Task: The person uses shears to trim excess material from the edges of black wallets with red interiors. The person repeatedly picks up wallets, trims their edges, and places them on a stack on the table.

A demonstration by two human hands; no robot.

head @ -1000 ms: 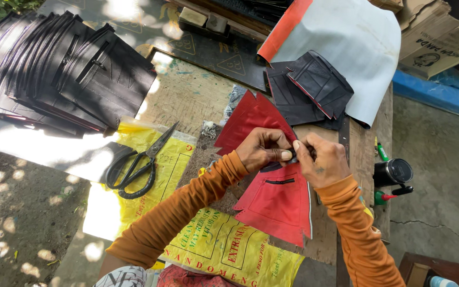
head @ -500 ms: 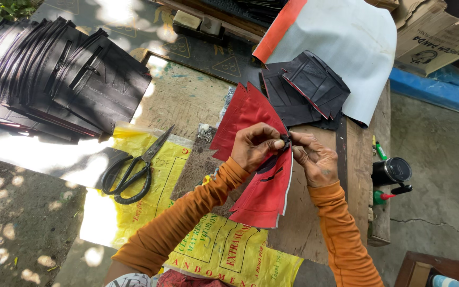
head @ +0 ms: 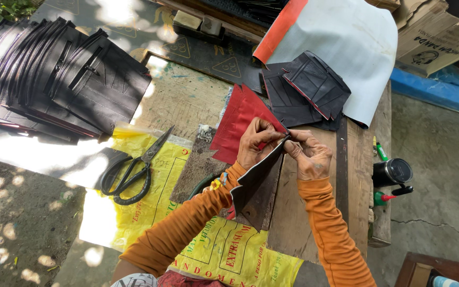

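Both hands pinch one panel's top edge — left hand (head: 253, 146), right hand (head: 306, 154) | panel (head: 256, 186) held above worktop (head: 357, 175), dark side up | red pieces (head: 237, 122) underneath — unworked, I judge | black stack (head: 54, 79) looks finished

Left of your fingers (head: 264, 139), bare desk (head: 187, 101) lets you pass; scissors (head: 134, 167) block farther left, black pieces (head: 306, 87) just beyond, a black cup (head: 392, 172) to the right.
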